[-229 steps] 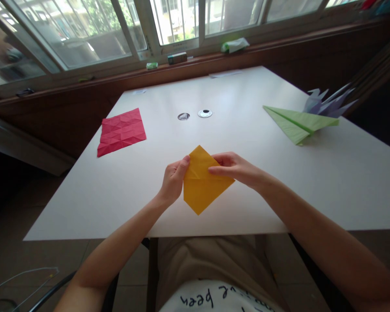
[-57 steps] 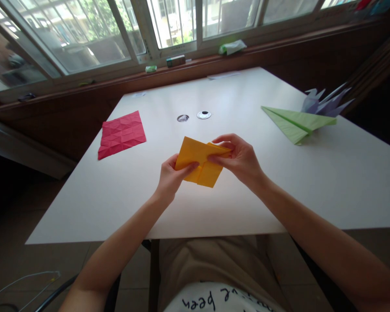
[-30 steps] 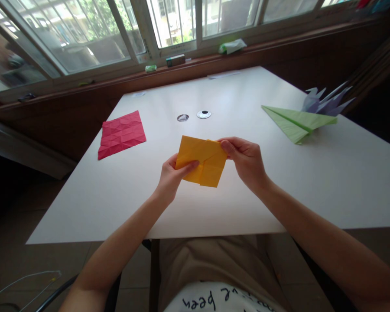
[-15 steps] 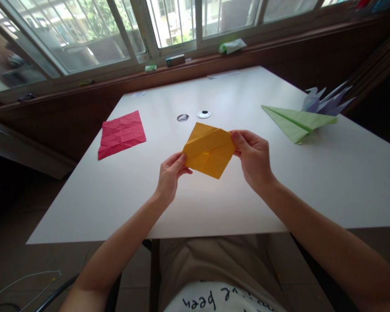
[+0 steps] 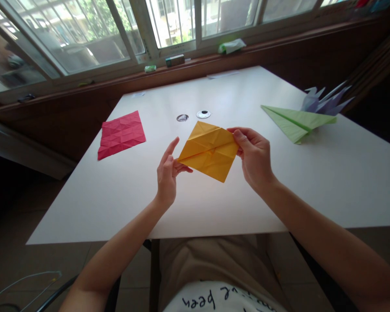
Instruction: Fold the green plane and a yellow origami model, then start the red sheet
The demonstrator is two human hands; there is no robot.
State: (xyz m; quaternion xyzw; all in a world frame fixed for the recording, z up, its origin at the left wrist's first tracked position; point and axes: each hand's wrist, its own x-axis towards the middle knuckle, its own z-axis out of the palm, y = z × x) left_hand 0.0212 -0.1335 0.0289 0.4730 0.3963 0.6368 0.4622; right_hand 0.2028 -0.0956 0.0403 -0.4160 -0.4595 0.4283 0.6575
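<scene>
A folded yellow sheet of origami paper (image 5: 211, 149) is held up over the table, tilted, with crease lines and a slanting folded edge across its face. My right hand (image 5: 255, 151) pinches its right corner, thumb in front and the other fingers behind. At the left corner is my left hand (image 5: 167, 175), its index finger stretched upward and away from the paper. The thumb and lower fingers of that hand meet the corner in what looks like a light pinch; part of this contact is hidden.
On the white table (image 5: 214, 212) lie a creased red paper (image 5: 121, 135) at left and a green paper plane (image 5: 300, 123) at right. Purple folded paper (image 5: 325, 102) sits behind the plane. Two round fittings (image 5: 203, 114) lie beyond the hands. Small items line the windowsill (image 5: 117, 80).
The yellow paper has turned, showing more creases and a different fold line. My left index finger has lifted off it, and the thumb has slid to the corner. My right hand keeps its pinch.
</scene>
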